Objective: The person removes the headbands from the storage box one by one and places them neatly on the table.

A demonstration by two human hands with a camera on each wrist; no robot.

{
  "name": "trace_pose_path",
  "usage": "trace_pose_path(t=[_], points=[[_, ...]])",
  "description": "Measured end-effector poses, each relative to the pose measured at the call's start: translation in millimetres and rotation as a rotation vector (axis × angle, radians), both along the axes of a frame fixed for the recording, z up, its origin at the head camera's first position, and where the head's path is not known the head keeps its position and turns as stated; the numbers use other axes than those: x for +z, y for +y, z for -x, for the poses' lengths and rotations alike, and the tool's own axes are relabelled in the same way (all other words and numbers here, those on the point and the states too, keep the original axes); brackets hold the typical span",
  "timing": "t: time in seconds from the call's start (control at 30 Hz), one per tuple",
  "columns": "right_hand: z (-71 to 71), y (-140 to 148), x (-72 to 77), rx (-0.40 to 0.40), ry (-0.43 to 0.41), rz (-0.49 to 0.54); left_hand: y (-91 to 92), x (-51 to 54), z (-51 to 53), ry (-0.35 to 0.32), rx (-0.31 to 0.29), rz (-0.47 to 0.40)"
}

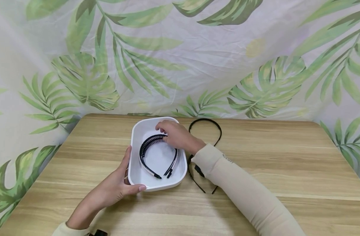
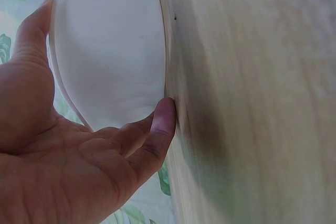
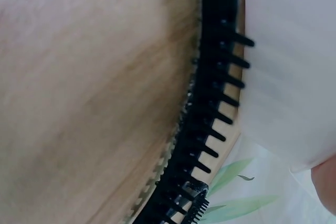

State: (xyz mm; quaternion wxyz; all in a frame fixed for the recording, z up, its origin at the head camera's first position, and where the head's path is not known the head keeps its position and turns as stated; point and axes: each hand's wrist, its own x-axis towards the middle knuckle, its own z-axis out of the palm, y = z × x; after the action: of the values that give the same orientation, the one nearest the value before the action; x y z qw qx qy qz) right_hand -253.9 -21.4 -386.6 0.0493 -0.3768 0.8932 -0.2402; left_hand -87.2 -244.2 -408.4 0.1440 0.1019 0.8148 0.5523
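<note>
A white rounded tub stands on the table, tilted slightly in view. My left hand grips its left near corner, the thumb over the near rim and the fingers along the side; the left wrist view shows the tub's outer wall between thumb and fingers. Several black toothed headbands lie bundled inside the tub. Over the tub's right side is my right hand, its fingers loosely bent and thumb apart from them, beside the headbands' upper curve. Whether the thumb touches them is hard to tell.
Right of the tub, more black headbands lie on the wooden table, partly hidden by my right forearm. Close up in the right wrist view is a toothed headband. A leaf-patterned cloth hangs behind the table.
</note>
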Motion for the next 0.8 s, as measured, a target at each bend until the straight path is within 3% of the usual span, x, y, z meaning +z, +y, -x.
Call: trace_pose_path(t=[0.8], points=[[3.6, -0.9, 1.0, 0.031, -0.044, 0.065, -0.7, 0.1, -1.0, 0.003, -0.008, -0.007]])
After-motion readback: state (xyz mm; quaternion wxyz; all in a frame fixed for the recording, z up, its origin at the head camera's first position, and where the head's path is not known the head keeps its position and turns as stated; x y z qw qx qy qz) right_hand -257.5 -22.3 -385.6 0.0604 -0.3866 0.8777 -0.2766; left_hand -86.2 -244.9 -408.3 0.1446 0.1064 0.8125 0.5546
